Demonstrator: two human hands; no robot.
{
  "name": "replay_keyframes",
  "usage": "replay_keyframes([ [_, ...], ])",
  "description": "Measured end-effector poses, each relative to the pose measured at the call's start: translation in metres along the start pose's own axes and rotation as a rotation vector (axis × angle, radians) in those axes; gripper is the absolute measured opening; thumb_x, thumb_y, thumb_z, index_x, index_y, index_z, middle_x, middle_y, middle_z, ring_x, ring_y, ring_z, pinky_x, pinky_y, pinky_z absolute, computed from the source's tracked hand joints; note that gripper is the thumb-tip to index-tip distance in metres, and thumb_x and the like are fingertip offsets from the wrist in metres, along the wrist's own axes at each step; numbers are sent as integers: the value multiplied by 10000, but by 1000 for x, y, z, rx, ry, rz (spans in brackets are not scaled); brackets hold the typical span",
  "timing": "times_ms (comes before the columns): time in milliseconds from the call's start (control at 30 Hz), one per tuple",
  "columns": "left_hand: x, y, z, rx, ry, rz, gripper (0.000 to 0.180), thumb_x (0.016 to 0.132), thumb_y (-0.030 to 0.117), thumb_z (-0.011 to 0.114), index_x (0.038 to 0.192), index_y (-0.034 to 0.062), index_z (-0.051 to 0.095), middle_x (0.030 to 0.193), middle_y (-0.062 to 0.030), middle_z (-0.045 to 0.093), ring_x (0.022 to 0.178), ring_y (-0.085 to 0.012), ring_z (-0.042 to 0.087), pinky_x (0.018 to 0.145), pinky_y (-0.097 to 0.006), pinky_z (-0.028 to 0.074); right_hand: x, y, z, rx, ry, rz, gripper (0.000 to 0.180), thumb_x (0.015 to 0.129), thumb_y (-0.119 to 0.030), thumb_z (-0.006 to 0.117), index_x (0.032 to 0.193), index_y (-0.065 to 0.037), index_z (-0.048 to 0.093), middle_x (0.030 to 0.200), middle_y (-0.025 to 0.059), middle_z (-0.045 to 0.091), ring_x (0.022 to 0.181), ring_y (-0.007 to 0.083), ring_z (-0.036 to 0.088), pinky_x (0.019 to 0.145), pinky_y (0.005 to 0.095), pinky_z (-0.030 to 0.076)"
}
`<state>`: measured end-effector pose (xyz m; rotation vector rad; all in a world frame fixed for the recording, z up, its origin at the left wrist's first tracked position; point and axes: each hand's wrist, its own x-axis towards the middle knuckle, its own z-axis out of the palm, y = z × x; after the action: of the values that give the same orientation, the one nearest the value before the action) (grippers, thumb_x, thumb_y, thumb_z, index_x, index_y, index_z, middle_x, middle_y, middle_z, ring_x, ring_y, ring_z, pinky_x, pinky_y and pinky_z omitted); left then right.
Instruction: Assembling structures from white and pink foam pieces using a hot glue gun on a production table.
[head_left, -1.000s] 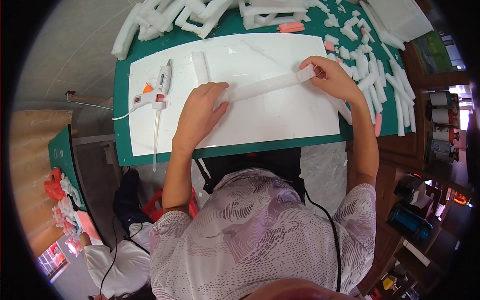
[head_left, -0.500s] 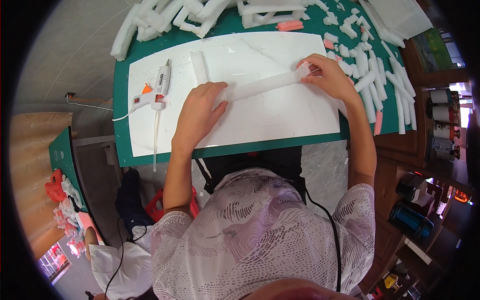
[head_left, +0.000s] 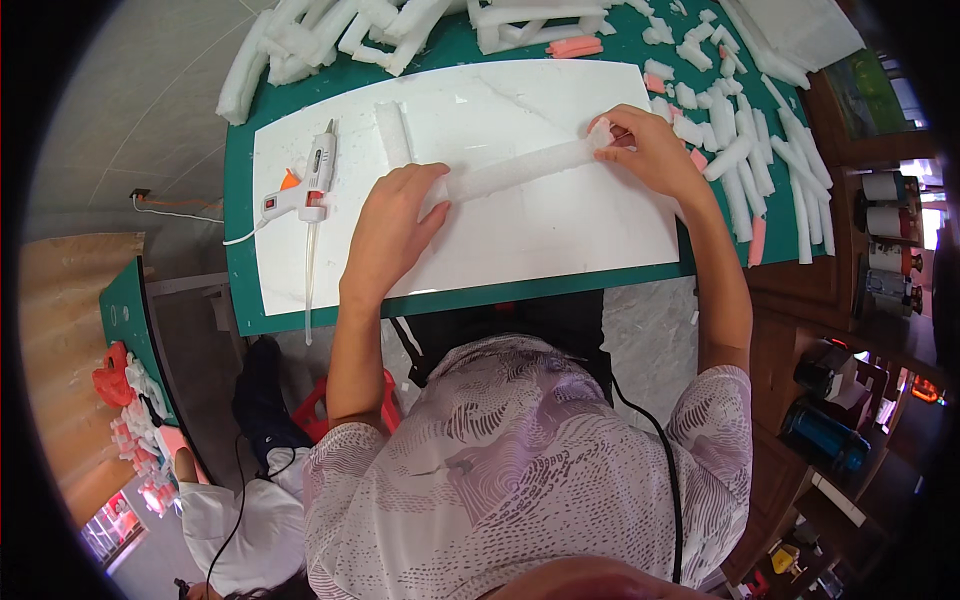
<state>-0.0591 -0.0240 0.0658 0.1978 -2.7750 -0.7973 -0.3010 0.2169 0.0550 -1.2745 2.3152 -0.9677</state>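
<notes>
1. My right hand [head_left: 650,150] fingers pinched the far end of the long white foam strip [head_left: 520,172]; my left hand [head_left: 395,225] lay flat with fingers together, pressing its near end.
2. The strip lay slantwise between both hands on the white board [head_left: 520,240].
3. No container showed; loose foam pieces [head_left: 740,170] lay beside my right hand on the green mat [head_left: 240,260].

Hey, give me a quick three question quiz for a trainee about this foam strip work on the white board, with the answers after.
1. True or false: the glue gun lies to the left of the left hand.
2. What do both hands hold? A) long white foam strip B) pink foam piece C) glue gun
3. Which hand pinches the strip's far end?

Key
1. True.
2. A, the long white foam strip, on the white board.
3. The right hand.
</notes>
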Motion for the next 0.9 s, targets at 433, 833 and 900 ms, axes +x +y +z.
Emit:
replay_keyframes([
  [433,-2,-3,2,1,13,10,338,804,85,700,1128,18,631,1111,-170,656,1049,-346,603,938,-397,463,-1,1,3,-32,29,-30,285,740,-65,753,986,22,638,902,122,628,812,233,630,772,306,517],
  [833,-2,-4,2,-4,22,0,330,804,94,704,1119,19,638,1118,-165,659,1058,-338,605,948,-393,461,-3,-2,4,-47,32,-22,280,750,-70,752,985,25,634,899,123,624,816,235,632,782,310,520],
  [900,-2,-3,1,-2,17,-4,345,800,101,712,1128,24,641,1133,-170,656,1063,-344,611,943,-392,470,-4,-3,4,-46,39,-21,280,750,-69,753,986,26,635,898,123,624,817,235,632,784,310,521],
])
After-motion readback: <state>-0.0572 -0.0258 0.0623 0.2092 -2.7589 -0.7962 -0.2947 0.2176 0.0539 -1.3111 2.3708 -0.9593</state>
